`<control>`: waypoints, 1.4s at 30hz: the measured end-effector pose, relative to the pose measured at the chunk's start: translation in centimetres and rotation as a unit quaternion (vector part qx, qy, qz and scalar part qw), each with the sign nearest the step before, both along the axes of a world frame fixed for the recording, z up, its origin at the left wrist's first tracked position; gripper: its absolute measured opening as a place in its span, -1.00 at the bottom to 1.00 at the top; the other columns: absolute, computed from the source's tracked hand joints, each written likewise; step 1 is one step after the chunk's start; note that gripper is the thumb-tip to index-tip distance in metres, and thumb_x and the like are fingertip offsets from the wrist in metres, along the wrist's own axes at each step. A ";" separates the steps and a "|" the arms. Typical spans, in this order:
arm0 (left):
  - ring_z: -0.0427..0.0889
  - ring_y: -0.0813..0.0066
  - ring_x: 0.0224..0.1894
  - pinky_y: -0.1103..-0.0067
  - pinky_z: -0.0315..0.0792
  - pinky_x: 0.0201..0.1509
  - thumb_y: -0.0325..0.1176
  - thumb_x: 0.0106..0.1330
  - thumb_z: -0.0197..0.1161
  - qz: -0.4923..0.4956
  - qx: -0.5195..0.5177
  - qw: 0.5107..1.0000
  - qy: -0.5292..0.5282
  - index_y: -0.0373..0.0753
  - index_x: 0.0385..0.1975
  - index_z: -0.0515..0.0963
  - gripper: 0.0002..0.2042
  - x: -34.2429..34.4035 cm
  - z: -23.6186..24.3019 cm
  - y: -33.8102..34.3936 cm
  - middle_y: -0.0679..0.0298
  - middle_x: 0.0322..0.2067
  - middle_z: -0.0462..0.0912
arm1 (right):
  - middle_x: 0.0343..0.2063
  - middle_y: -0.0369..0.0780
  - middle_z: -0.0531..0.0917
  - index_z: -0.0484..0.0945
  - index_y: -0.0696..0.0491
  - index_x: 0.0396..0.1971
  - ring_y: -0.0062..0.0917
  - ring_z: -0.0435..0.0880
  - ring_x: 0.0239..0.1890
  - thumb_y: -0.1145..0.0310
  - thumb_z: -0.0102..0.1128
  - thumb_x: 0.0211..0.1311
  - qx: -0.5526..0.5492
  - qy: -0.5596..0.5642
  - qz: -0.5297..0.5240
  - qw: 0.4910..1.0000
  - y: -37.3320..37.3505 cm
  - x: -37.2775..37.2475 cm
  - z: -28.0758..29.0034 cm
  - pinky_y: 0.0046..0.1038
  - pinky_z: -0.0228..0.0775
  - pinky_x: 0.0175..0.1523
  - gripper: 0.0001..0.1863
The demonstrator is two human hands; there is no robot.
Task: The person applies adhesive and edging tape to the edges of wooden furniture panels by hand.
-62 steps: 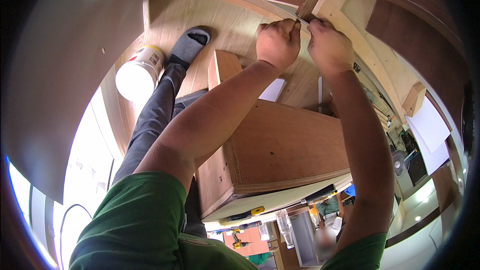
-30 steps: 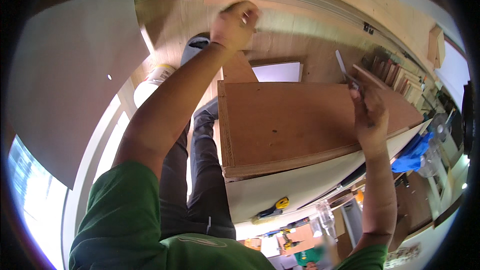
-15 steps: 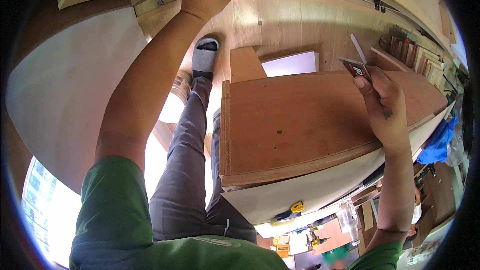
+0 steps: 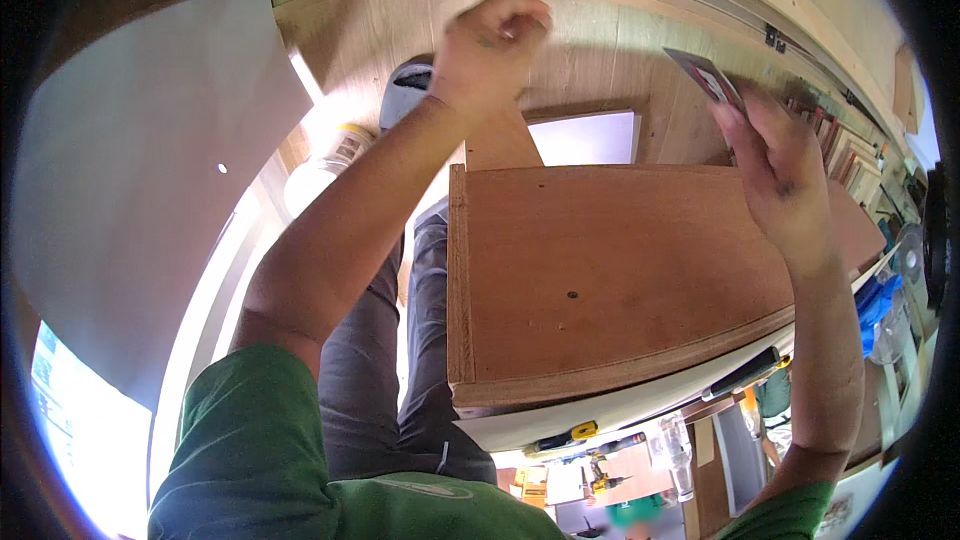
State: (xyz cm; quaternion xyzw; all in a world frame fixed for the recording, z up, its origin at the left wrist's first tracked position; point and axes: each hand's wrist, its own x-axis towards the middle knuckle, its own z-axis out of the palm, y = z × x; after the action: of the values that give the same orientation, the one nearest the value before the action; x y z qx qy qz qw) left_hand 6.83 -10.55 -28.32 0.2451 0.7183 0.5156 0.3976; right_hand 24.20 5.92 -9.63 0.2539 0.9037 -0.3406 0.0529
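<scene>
My left hand [image 4: 492, 48] is raised above the floor, ahead of a wooden box. Its fingers are curled in, slightly blurred, and what they hold, if anything, cannot be made out. In my right hand [image 4: 785, 175] is a thin flat scraper [image 4: 704, 74] with a dark label, pinched between thumb and fingers, its broad edge pointing up and left. That hand is over the far right part of the reddish-brown plywood box [image 4: 620, 260], which has a paler edge strip along its left side. The scraper is clear of the wood.
A curved white panel [image 4: 150, 160] stands at the left. A white bucket [image 4: 325, 175] is near my shoe [image 4: 403, 95]. Beyond the box lies a white board [image 4: 585, 138]. Wood offcuts [image 4: 850, 150] are stacked right. A yellow-and-black tool [image 4: 565, 437] and a drill [image 4: 602, 478] lie below.
My left hand has come down and right from the far wood frame, its fingers curling inward. My right hand still grips the scraper, now tilted and slightly farther away. The view has shifted.
</scene>
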 end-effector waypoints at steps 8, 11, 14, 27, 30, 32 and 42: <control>0.59 0.45 -0.02 0.57 0.37 0.16 -0.13 0.22 0.40 0.085 0.079 0.938 -0.325 -0.35 -0.01 0.53 -0.53 3.2 2.9 3.4 0.21 -0.12 0.66 | -0.43 -0.05 0.59 0.55 0.09 -0.20 -0.17 0.60 -0.41 0.48 0.19 0.22 0.128 0.015 0.134 0.982 3.6 -5.0 -8.0 -0.29 0.40 -0.33 -0.85; 0.59 0.45 -0.02 0.55 0.37 0.12 -0.10 0.21 0.41 0.123 0.092 0.915 -0.373 -0.39 -0.04 0.52 -0.51 3.4 3.1 5.1 0.21 -0.13 0.66 | -0.40 -0.05 0.61 0.55 0.07 -0.20 -0.14 0.62 -0.35 0.50 0.20 0.18 0.168 0.046 0.167 0.970 4.6 -6.0 -9.3 -0.24 0.43 -0.29 -0.83; 0.59 0.50 -0.07 0.56 0.39 0.05 -0.12 0.23 0.40 0.172 0.104 0.902 -0.382 -0.35 -0.10 0.54 -0.57 3.6 2.7 6.2 0.23 -0.18 0.66 | -0.38 -0.04 0.61 0.55 0.06 -0.20 -0.11 0.62 -0.31 0.52 0.18 0.16 0.181 0.056 0.195 0.962 5.1 -6.6 -9.9 -0.21 0.45 -0.24 -0.81; 0.60 0.52 -0.16 0.60 0.42 0.01 -0.19 0.28 0.36 0.241 0.112 0.891 -0.368 -0.38 -0.15 0.58 -0.65 3.8 2.5 7.9 0.25 -0.25 0.69 | -0.38 -0.06 0.60 0.51 0.06 -0.25 -0.07 0.60 -0.30 0.58 0.14 0.11 0.229 0.074 0.217 0.946 4.4 -8.2 -10.6 -0.16 0.44 -0.23 -0.80; 0.60 0.55 -0.20 0.61 0.43 -0.02 -0.20 0.30 0.32 0.252 0.134 0.890 -0.354 -0.38 -0.17 0.58 -0.68 4.0 2.6 8.1 0.25 -0.28 0.69 | -0.39 -0.07 0.58 0.52 0.06 -0.27 -0.10 0.59 -0.30 0.56 0.16 0.10 0.219 0.043 0.196 0.955 4.0 -8.1 -10.5 -0.17 0.45 -0.24 -0.82; 0.59 0.56 -0.23 0.62 0.43 -0.05 -0.20 0.32 0.30 0.260 0.136 0.893 -0.341 -0.38 -0.18 0.59 -0.68 4.0 2.7 8.0 0.26 -0.30 0.69 | -0.38 -0.09 0.58 0.52 0.06 -0.27 -0.11 0.59 -0.30 0.55 0.16 0.11 0.212 0.031 0.185 0.959 3.7 -8.0 -10.2 -0.17 0.46 -0.24 -0.83; 0.53 0.47 -0.43 0.53 0.45 -0.24 -0.24 0.29 0.29 0.282 0.133 0.907 -0.284 -0.38 -0.36 0.51 -0.72 4.1 2.7 8.5 0.22 -0.49 0.62 | -0.33 -0.16 0.59 0.53 0.02 -0.24 -0.16 0.61 -0.29 0.52 0.15 0.12 0.252 0.031 0.182 0.950 3.7 -8.4 -10.5 -0.20 0.48 -0.23 -0.82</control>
State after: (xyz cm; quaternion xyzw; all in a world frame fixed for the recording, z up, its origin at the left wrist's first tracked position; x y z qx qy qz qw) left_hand 10.92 -2.07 -25.61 -0.0737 0.5386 0.7449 0.3869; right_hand 15.77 9.65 -20.11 0.0792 0.9922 -0.0942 0.0202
